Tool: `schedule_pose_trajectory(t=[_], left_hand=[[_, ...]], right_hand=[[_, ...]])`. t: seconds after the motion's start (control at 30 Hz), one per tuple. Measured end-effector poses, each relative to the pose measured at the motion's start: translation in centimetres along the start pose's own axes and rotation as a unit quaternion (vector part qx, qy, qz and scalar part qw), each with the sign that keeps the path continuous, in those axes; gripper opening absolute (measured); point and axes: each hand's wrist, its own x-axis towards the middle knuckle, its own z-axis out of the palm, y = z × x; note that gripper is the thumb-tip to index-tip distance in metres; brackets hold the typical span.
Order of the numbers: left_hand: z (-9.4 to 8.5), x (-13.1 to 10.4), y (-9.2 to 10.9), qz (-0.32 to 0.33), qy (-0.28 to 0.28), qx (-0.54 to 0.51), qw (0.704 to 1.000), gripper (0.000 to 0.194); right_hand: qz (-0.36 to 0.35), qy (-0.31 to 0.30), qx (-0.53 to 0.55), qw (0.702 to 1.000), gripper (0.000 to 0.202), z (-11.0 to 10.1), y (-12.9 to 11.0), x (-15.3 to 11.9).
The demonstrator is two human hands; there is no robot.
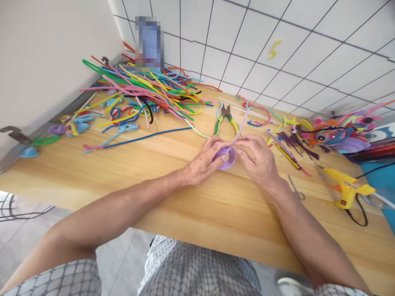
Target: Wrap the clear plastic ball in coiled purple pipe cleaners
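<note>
A purple coil of pipe cleaner point(227, 160) sits between my hands above the middle of the table. My left hand point(206, 160) is closed on its left side, thumb across the coil. At the coil's upper right, my right hand point(257, 158) has thumb and forefinger close to the loose purple end point(242, 125), which sticks up and away from me; the forefinger appears to pinch it near its base. Just beyond the hands lie green-and-yellow pliers point(226, 113) with spread handles, their tips pointing away.
Many coloured pipe cleaners point(145, 88) are heaped at the back left. A yellow glue gun point(347, 187), small scissors point(296, 191) and a yellow cutter point(287, 156) lie on the right of the wooden table point(154, 197). Colourful finished figures point(336, 131) stand behind them. A tiled wall rises behind.
</note>
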Motion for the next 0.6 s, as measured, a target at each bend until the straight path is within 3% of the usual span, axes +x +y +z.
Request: schedule_pose_trajectory(t=[0.3, 0.6], left_hand=[[0.07, 0.0, -0.01, 0.011, 0.003, -0.007, 1.0, 0.044], [0.0, 0.0, -0.06, 0.006, -0.002, 0.018, 1.0, 0.043]], right_hand=[[-0.023, -0.016, -0.005, 1.0, 0.019, 0.32, 0.34, 0.12], [-0.038, 0.022, -0.011, 0.999, 0.017, 0.75, 0.32, -0.44]])
